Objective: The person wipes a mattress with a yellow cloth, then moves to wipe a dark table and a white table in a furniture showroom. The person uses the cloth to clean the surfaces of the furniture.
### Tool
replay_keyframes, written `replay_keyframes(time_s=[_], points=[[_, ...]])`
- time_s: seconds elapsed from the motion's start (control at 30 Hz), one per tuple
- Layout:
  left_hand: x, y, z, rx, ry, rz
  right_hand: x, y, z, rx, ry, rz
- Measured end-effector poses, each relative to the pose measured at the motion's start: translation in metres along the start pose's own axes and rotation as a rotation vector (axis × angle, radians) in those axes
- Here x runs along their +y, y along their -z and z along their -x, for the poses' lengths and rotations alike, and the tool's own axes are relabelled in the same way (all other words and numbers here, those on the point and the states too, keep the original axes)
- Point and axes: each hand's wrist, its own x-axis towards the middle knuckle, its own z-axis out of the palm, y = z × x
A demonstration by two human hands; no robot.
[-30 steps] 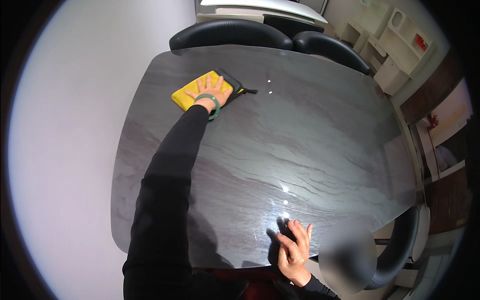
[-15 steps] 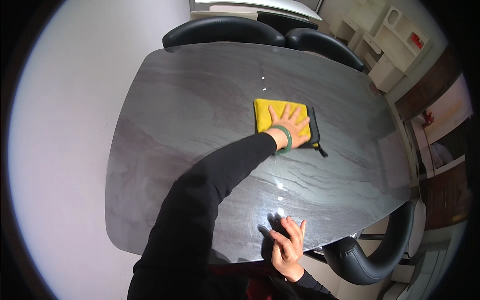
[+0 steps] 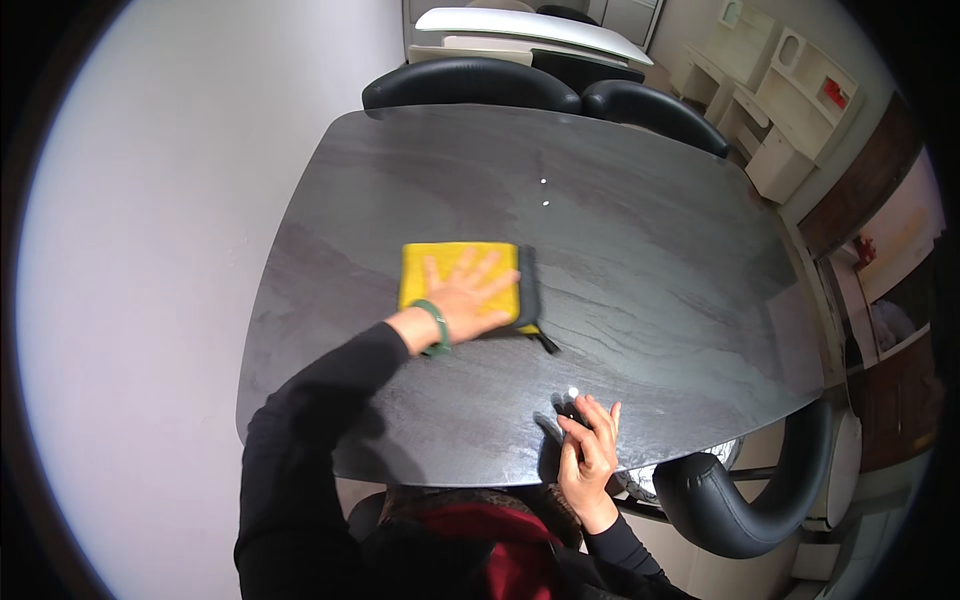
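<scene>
A folded yellow and dark grey cleaning cloth (image 3: 420,262) lies flat on the grey, stone-patterned table (image 3: 650,270). Pressed down on its yellow side is my left hand (image 3: 462,303), fingers spread, slightly blurred by motion, with a green bangle at the wrist. The cloth's grey edge and a small dark loop stick out to the right of the hand. My right hand (image 3: 590,450) is at the table's near edge, fingers apart and holding nothing. Its fingertips are at the tabletop, and their shadow and reflection show beside them.
Black padded chairs (image 3: 470,82) stand along the far edge. Another black chair (image 3: 725,500) is close by my right hand. A pale wall (image 3: 170,280) runs along the left. Beyond are a white-topped table (image 3: 540,28) and cream shelving furniture (image 3: 790,110).
My left hand has slid the cloth leftward and nearer across the tabletop. The right hand stays at the near edge, almost in place. The head view has tilted up slightly.
</scene>
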Motion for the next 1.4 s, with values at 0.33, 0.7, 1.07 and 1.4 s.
replay_keyframes(time_s=[0.33,0.7,1.07,1.4], points=[[-0.155,-0.001,0.136,0.132,0.711,0.064,0.0,-0.004,0.003,0.018,0.047,0.007],[-0.03,-0.025,0.257,0.103,0.533,0.078,0.002,-0.001,0.002,0.013,0.054,0.011],[0.012,-0.035,0.259,0.13,0.483,0.071,0.001,-0.002,0.001,0.017,0.068,0.009],[0.106,-0.042,0.202,0.185,0.223,0.039,0.008,-0.001,0.003,0.004,0.06,-0.014]])
